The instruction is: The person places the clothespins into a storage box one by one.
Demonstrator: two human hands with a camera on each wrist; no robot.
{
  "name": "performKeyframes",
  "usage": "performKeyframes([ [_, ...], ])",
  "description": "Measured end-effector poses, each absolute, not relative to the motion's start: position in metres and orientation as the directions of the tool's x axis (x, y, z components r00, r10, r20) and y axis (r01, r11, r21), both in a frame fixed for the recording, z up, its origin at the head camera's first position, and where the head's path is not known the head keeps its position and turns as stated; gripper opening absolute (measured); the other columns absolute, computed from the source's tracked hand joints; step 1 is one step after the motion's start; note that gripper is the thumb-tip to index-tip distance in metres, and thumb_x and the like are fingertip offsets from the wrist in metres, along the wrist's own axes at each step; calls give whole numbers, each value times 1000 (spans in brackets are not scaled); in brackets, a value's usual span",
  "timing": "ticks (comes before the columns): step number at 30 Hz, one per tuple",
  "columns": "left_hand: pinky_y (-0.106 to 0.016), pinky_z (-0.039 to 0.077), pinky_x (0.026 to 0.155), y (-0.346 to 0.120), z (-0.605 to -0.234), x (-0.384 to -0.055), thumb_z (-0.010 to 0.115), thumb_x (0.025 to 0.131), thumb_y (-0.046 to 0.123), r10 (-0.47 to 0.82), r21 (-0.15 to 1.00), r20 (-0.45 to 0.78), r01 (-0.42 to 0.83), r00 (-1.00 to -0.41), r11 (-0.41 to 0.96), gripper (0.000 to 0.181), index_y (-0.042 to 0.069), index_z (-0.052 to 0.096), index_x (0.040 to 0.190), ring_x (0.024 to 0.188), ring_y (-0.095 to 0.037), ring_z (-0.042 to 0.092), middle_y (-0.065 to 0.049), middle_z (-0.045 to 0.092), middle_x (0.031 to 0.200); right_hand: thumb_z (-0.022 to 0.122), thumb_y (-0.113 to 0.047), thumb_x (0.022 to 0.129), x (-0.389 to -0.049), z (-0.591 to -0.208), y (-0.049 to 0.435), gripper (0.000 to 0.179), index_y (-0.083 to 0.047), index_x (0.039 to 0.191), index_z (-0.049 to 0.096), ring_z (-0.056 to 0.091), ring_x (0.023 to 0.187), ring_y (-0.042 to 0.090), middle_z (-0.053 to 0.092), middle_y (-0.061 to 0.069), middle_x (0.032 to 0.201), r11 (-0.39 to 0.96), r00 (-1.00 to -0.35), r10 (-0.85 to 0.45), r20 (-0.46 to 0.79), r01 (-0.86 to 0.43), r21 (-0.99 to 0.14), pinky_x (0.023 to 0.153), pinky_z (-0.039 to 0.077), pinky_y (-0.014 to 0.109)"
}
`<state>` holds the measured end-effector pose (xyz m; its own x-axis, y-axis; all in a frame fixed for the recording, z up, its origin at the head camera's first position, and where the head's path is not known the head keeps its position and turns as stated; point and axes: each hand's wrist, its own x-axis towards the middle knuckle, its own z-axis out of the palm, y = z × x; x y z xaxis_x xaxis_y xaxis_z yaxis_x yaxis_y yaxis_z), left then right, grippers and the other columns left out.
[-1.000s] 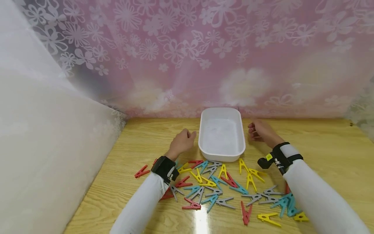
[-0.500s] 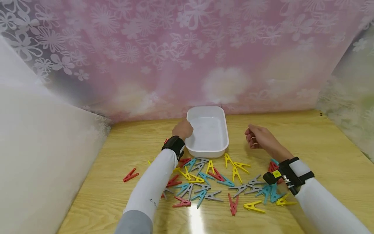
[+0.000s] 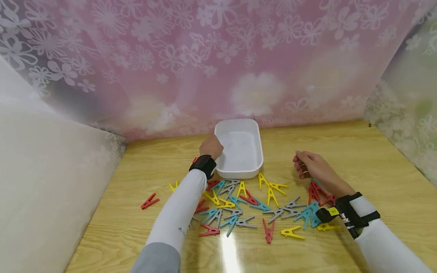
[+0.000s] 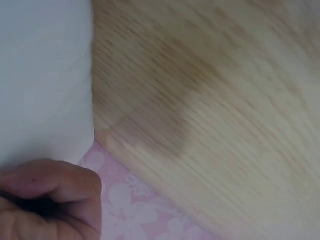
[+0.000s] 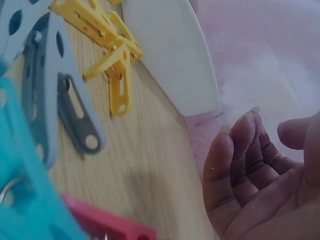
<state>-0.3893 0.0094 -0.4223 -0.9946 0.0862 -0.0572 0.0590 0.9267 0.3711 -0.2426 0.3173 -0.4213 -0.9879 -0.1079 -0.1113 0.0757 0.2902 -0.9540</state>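
My left hand (image 3: 211, 147) is at the left rim of a white rectangular plastic tub (image 3: 239, 175), its fingers curled against the edge. In the left wrist view the curled thumb and finger (image 4: 55, 185) meet the tub's pale side wall (image 4: 45, 75); the fingertips are partly hidden. To the right of the tub, my right hand (image 3: 315, 168) hovers apart from it, fingers loosely bent and holding nothing. The right wrist view shows its palm and a gap between thumb and fingers. Several clothespins lie near its wrist, among them a red clothespin (image 3: 315, 193) and a teal clothespin (image 3: 308, 214).
Red, yellow, teal and grey clothespins are scattered on the wooden table (image 3: 129, 235) before the tub. A lone red clothespin (image 3: 149, 201) lies far left. A pink flowered curtain (image 3: 191, 76) hangs behind the tub; a pale sheet (image 3: 51, 170) borders the left.
My left hand has moved right onto the tub's left rim. My right hand has drawn away from the tub's right side. The head view has shifted; the tub and clothespins keep their places.
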Motion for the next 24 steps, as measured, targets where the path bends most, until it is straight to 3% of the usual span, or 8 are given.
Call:
performKeyframes([
  [7, -38, 52, 65, 11, -428, -395, 53, 96, 17, 49, 390, -39, 30, -998, 920, 27, -1, 60, 115, 72, -26, 60, -12, 62, 86, 35, -47, 101, -237, -421, 327, 57, 8, 111, 45, 53, 67, 16, 52, 8, 85, 262, -988, -86, -128, 101, -960, 63, 51, 34],
  [15, -40, 53, 72, 15, -423, -393, 52, 97, 18, 22, 370, -53, 1, -998, 929, 36, -1, 51, 128, 80, -29, 63, -14, 64, 96, 35, -46, 101, -228, -415, 342, 54, 6, 110, 45, 53, 69, 19, 52, 12, 88, 298, -993, -69, -99, 74, -952, 64, 51, 34],
  [24, -40, 54, 69, 19, -420, -391, 52, 97, 16, 12, 364, -38, -2, -999, 931, 27, -1, 60, 116, 79, -28, 64, -14, 66, 91, 40, -40, 102, -217, -415, 346, 48, 5, 116, 49, 56, 76, 29, 54, 22, 98, 494, -995, -79, -67, 20, -869, 61, 49, 35],
])
